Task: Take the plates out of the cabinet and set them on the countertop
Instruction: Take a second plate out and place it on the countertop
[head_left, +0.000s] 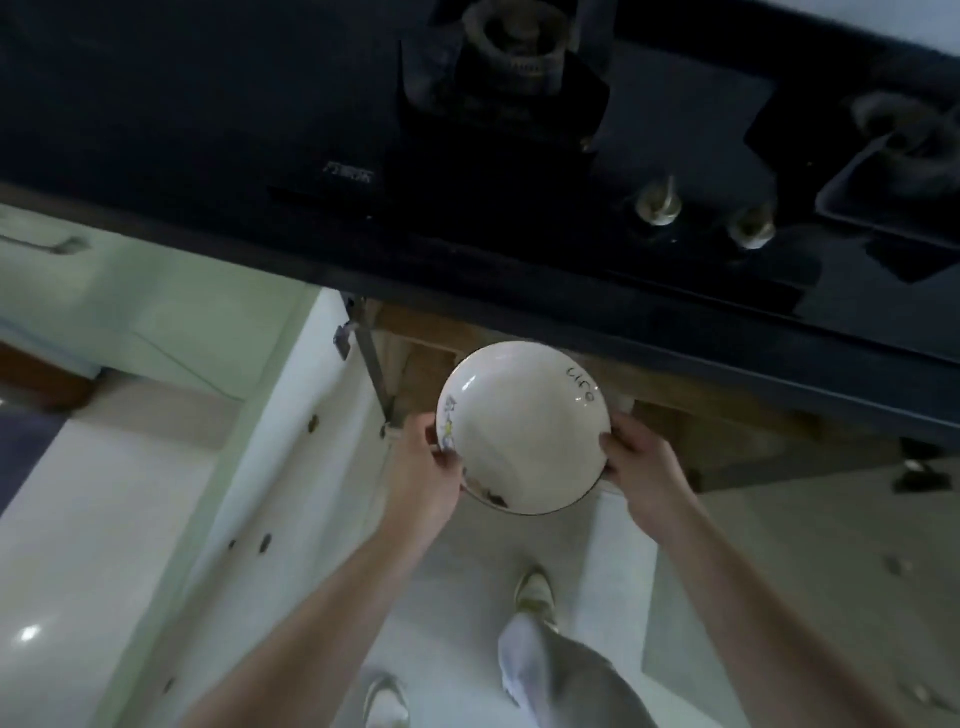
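Head view, looking steeply down: a black glass hob (218, 104) fills the upper part of the frame, set into the countertop (649, 332), whose dark front edge runs diagonally from the left side down to the right. Below that edge, an open cabinet door (244, 467), pale and glossy, swings out to the left of the cabinet opening (727, 441), where bare brown wood shows under the counter. A second pale door with a bar handle (49, 243) sits further left, under the same edge. On the hob, a burner (514, 36) stands near the top centre, and two metal knobs (658, 207) sit side by side close to the counter's front edge, to the right.

A white plate (522, 428), deep-rimmed, with small dark lettering near its upper right rim and a coloured motif on its left rim, is held in the air just below the countertop edge, in front of the cabinet opening and clear of the counter surface. The left hand (423, 467) grips the plate's left rim, thumb curled over the top. The right hand (641, 462) grips the right rim in the same way, thumb on the inner face. Beneath the plate, the person's light trousers (561, 675) and pale shoes (535, 592) show against the tiled floor (779, 571).
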